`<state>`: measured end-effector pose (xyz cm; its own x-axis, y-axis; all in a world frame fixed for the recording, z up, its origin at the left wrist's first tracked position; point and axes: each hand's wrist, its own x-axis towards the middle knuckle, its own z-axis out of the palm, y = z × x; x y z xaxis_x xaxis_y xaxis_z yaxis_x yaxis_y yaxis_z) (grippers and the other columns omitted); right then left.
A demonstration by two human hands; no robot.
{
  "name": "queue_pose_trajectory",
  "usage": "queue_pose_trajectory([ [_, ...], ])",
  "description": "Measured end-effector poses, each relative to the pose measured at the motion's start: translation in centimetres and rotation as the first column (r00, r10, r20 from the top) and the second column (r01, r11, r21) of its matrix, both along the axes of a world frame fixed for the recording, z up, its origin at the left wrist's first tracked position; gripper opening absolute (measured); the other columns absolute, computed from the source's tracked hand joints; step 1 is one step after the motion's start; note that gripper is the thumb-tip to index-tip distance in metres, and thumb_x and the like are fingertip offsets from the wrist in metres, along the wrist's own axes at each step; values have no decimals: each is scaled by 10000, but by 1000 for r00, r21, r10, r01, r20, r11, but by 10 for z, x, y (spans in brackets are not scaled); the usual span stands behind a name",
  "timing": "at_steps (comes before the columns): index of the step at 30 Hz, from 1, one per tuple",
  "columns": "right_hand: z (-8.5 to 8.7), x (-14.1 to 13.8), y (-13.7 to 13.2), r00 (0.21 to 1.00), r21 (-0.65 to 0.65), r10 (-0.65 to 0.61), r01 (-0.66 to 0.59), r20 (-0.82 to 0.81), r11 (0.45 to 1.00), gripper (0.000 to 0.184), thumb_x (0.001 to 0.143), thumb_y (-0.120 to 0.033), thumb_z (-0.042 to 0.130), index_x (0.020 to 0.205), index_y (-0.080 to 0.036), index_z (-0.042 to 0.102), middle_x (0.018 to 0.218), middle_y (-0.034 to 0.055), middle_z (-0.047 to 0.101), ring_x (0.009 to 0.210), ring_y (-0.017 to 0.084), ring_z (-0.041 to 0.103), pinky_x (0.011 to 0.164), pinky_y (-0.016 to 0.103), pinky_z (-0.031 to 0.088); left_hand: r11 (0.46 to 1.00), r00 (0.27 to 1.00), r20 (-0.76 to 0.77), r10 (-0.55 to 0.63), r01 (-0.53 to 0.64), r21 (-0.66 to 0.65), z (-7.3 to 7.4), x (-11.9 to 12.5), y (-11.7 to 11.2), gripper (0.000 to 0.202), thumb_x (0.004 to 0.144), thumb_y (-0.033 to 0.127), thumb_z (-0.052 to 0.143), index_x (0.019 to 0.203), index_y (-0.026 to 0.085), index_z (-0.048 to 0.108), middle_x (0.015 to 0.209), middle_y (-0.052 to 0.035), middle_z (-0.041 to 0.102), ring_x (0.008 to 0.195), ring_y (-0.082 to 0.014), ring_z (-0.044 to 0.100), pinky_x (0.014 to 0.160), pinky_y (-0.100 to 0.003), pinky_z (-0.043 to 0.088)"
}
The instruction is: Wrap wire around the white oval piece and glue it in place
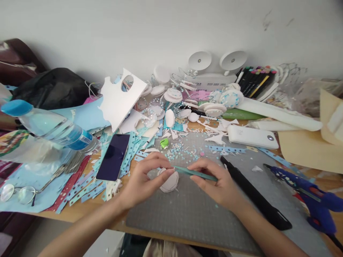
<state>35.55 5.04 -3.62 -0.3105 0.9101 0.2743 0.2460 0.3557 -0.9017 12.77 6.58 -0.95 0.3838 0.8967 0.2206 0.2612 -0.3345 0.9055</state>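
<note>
My right hand (pixel 211 178) grips a slim teal tool that looks like tweezers (pixel 197 173), pointing left. Its tip meets the fingertips of my left hand (pixel 152 175). The thumb and forefinger of that hand are pinched together there, and what sits between them is too small to make out. Just below the left fingers, a white round disc (pixel 170 182) lies on the grey cutting mat (pixel 187 217), partly covered by the hand. Beyond the hands, tiny blue and white paper bits (pixel 178 151) are scattered around a small green punch (pixel 164 143).
Left lie a phone (pixel 113 157), water bottle (pixel 53 125), glasses (pixel 18 194) and punched paper strips (pixel 88 191). Right are a black stick-like tool (pixel 254 196), a blue glue gun (pixel 305 196) and a white power bank (pixel 253 136). White discs (pixel 173 94) and a twin-headed lamp (pixel 214 76) stand behind.
</note>
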Motion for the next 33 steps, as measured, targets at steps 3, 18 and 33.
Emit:
queue_pose_trajectory([
  [3, -1, -4, -1, 1000, 39, 21, -21, -17, 999, 151, 884, -180, 607, 1003, -267, 638, 818, -5, 653, 688, 124, 594, 589, 212, 464, 999, 999, 21, 45, -45, 18, 1, 1, -3, 80, 867, 191, 651, 867, 185, 730, 886, -51, 648, 860, -164, 602, 801, -301, 461],
  [18, -1, 22, 14, 910, -113, -390, 377, -138, 919, 161, 827, -325, 703, 973, -258, 711, 832, 24, 669, 690, 148, 599, 571, 248, 482, 873, 755, -521, 398, -137, 468, 8, -63, 16, 194, 916, 220, 508, 755, 176, 608, 788, -39, 613, 754, -198, 562, 726, -352, 404],
  [33, -1, 26, 23, 798, -225, -455, 396, -394, 890, 188, 888, -420, 635, 851, -239, 670, 875, 13, 671, 745, 138, 645, 656, 262, 550, 968, 739, -660, -135, 241, 72, -15, -14, -3, 908, 720, 449, 757, 1447, 170, 290, 1346, -190, 519, 1262, -365, 466, 1039, -550, 407],
])
